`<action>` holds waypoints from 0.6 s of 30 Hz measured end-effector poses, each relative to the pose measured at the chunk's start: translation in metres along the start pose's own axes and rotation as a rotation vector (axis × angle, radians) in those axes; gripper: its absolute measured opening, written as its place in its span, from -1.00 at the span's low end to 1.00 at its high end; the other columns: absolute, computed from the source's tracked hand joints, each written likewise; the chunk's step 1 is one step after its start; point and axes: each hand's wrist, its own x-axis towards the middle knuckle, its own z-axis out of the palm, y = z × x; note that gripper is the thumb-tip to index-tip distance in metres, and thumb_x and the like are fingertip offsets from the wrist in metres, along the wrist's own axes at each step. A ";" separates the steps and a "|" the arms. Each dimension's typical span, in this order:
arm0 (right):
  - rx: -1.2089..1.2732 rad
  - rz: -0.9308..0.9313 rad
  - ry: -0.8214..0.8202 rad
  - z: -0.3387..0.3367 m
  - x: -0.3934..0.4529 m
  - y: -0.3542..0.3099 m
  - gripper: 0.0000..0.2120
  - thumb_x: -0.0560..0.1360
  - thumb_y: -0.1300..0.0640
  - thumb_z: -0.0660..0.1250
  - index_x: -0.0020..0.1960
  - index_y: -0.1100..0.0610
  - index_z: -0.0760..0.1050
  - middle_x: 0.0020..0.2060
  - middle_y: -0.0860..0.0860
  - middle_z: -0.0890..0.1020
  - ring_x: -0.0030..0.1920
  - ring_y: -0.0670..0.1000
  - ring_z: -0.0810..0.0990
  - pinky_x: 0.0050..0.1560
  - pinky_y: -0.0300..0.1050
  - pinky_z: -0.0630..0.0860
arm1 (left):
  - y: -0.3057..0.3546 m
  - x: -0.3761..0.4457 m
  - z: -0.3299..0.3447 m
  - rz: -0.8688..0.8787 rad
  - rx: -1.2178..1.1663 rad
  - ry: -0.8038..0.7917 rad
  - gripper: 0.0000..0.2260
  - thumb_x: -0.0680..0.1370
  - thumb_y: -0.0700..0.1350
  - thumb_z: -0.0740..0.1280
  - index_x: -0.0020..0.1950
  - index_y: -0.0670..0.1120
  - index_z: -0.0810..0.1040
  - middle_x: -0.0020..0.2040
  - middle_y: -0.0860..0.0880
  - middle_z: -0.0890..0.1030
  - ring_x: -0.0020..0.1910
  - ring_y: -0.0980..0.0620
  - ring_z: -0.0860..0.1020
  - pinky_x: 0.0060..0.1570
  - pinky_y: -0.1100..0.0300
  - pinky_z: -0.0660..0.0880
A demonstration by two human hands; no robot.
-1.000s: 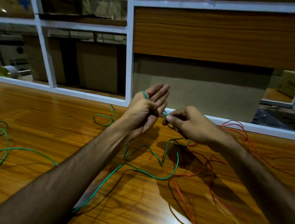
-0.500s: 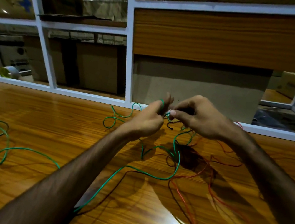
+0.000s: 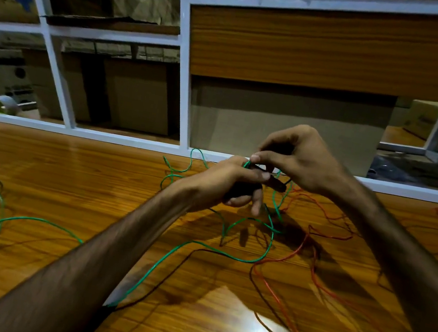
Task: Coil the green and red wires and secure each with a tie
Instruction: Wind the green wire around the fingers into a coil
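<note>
A long green wire (image 3: 193, 244) snakes over the wooden table (image 3: 71, 176), from loose loops at the far left up to my hands at the centre. My left hand (image 3: 226, 181) is curled, with the green wire running over its fingers. My right hand (image 3: 297, 157) hovers just above and to the right of it and pinches the green wire at my left fingertips. A red wire (image 3: 307, 270) lies tangled on the table to the right, under my right forearm. I see no tie.
A white metal frame (image 3: 182, 101) with shelves and cardboard boxes rises behind the table's far edge. A roll of tape (image 3: 5, 104) sits on the low shelf at the far left. A bright glare patch lies on the near table.
My left hand went from flat and open to curled around the green wire. My right hand rose and moved over the left fingers, drawing the wire with it. The wire's loops shifted toward the hands.
</note>
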 end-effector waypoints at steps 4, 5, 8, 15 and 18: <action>0.003 -0.010 0.016 -0.002 -0.001 -0.001 -0.85 0.43 0.06 0.56 -0.18 0.14 0.70 -0.31 0.02 0.71 -0.29 0.02 0.69 -0.22 0.12 0.62 | 0.000 -0.003 -0.004 -0.076 0.082 -0.038 -0.60 0.77 -0.10 0.09 0.29 -0.38 0.56 -0.43 -0.16 0.54 -0.58 0.08 0.22 -0.51 0.23 0.14; 0.013 -0.006 0.020 -0.002 -0.001 -0.002 -0.84 0.42 0.05 0.57 -0.18 0.15 0.70 -0.31 0.02 0.72 -0.28 0.03 0.70 -0.22 0.13 0.62 | 0.000 -0.004 -0.004 -0.092 0.067 -0.066 -0.59 0.78 -0.10 0.07 0.32 -0.38 0.55 -0.42 -0.15 0.55 -0.60 0.09 0.26 -0.53 0.25 0.17; 0.032 0.001 0.017 0.001 -0.002 -0.002 -0.82 0.39 0.04 0.59 -0.18 0.15 0.70 -0.30 0.04 0.72 -0.27 0.08 0.70 -0.20 0.18 0.62 | 0.000 -0.007 -0.006 -0.130 -0.012 -0.138 -0.60 0.77 -0.13 0.06 0.38 -0.40 0.49 -0.32 -0.20 0.64 -0.54 0.06 0.52 -0.56 0.29 0.31; 0.071 0.015 0.009 0.011 -0.001 0.001 -0.85 0.41 0.06 0.58 -0.19 0.13 0.69 -0.31 0.09 0.71 -0.26 0.23 0.66 -0.22 0.22 0.59 | 0.001 -0.014 -0.005 -0.214 -0.257 -0.386 -0.63 0.70 -0.34 0.10 0.51 -0.36 0.37 0.34 -0.43 0.54 0.22 -0.32 0.65 -0.17 0.25 0.62; 0.189 0.054 -0.014 0.013 -0.001 0.006 -0.90 0.49 0.15 0.51 -0.16 0.17 0.69 -0.29 0.12 0.71 -0.30 -0.01 0.63 -0.23 0.01 0.58 | 0.001 -0.014 -0.008 -0.139 -0.443 -0.432 -0.62 0.66 -0.42 0.06 0.47 -0.40 0.40 0.33 -0.40 0.56 0.29 -0.35 0.60 0.16 0.14 0.63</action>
